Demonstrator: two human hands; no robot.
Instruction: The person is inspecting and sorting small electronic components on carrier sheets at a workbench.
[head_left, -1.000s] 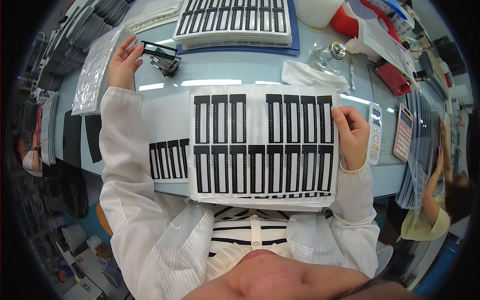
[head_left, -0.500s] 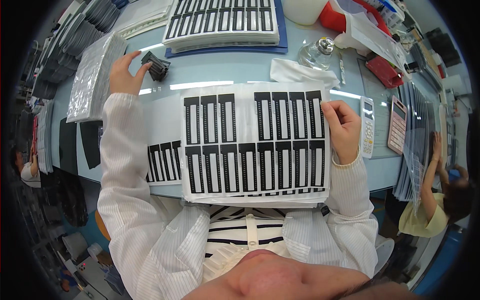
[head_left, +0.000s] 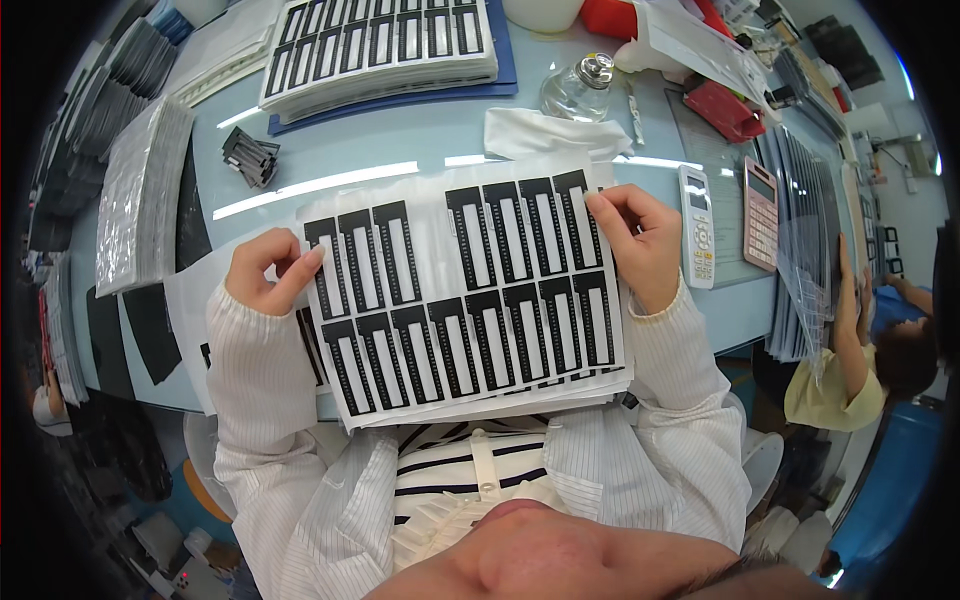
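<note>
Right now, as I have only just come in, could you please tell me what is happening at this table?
A person holds a white sheet of black frames at its edges, the left hand on one side and the right hand on the other. Its upper row has a gap. Beyond the left hand lies a small pile of dark pieces. Farther back, a stack of similar sheets sits on a blue board.

White tub partly beyond frame
</note>
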